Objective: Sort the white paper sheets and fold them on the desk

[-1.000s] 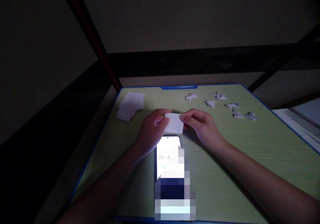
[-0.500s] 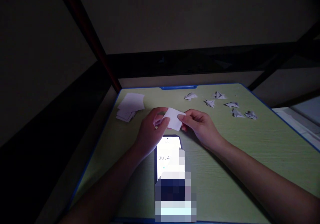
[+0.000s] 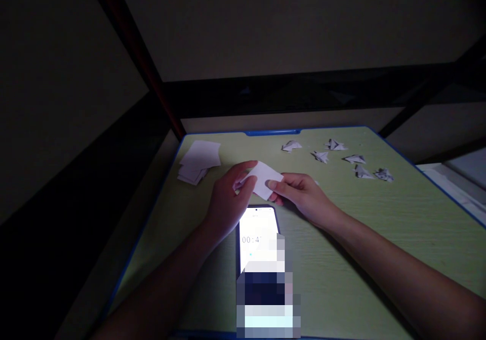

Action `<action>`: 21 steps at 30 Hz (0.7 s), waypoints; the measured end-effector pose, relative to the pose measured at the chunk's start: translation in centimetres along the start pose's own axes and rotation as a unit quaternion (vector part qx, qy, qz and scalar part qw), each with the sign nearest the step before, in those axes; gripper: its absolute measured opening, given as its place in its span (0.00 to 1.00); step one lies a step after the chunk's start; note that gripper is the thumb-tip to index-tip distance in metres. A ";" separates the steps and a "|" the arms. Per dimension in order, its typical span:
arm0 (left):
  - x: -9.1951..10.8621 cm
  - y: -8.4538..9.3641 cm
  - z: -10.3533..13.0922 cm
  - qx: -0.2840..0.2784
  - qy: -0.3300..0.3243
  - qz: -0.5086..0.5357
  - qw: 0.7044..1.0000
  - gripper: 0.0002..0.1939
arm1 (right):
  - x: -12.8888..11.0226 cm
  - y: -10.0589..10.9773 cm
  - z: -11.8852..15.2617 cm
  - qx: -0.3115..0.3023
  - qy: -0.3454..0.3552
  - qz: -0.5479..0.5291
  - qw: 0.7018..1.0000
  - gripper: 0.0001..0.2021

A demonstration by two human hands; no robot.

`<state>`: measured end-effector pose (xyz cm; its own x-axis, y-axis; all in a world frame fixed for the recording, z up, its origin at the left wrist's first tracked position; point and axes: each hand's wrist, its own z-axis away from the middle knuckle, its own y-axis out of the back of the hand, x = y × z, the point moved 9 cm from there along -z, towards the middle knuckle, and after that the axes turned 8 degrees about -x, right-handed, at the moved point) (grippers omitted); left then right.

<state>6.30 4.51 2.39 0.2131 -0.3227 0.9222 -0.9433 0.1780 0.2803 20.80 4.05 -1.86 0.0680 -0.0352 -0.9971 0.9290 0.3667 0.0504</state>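
A small white sheet of paper (image 3: pixel 262 179) is held up between both hands above the middle of the green table. My left hand (image 3: pixel 232 193) pinches its left side, thumb in front and fingers behind. On the right side, my right hand (image 3: pixel 299 192) grips the paper with the thumb on its face and the other fingers under it. Just below the hands lies a phone (image 3: pixel 258 226) with a lit screen showing a timer; its lower part is pixelated.
A stack of white paper sheets (image 3: pixel 201 155) lies at the table's back left. Several folded paper pieces (image 3: pixel 355 159) are scattered at the back right. The table (image 3: pixel 379 239) has a blue rim; white objects (image 3: pixel 451 183) stand beyond its right edge.
The paper has turned a little between the hands. My right thumb has shifted slightly left and down over its face, and the right fingers now reach further under it.
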 end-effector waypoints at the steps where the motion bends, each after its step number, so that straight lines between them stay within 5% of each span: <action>1: 0.1 0.1 0.0 0.004 -0.002 -0.003 1.000 0.14 | -0.1 -0.1 0.0 -0.006 -0.001 0.004 1.000 0.17; 21: 0.1 -0.4 -0.2 -0.026 0.013 -0.015 0.999 0.21 | -0.6 -0.5 0.1 -0.010 0.015 0.038 0.999 0.19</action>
<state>6.79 4.55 2.42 0.2491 -0.3037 0.9196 -0.9221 0.2161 0.3211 20.34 3.77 -1.30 0.1271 0.0206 -0.9917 0.9137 0.3867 0.1252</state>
